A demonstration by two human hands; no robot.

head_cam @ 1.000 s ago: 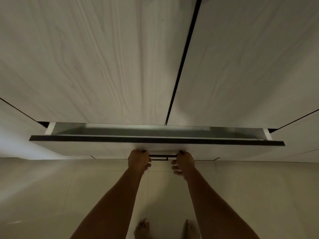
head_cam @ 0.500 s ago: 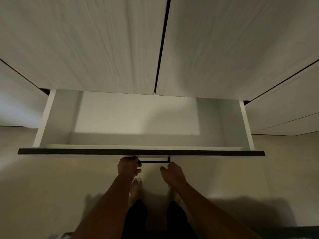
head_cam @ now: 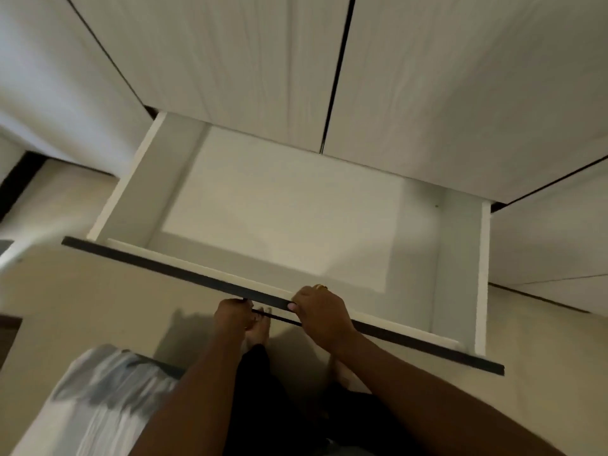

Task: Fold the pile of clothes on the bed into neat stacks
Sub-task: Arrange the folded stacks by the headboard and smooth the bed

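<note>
Grip check: left hand curls round the handle, right hand hooks over the drawer front, which runs left to right, while blurred striped fabric, clothes or bed I can't tell, lies low-left, nearer the left hand, its stripes pointing towards the drawer.

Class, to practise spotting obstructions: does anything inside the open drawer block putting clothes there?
Nothing visible does. The drawer shows a bare floor. Only the right hand grips its front edge, and the left hand seems to hold the handle just below.
</note>
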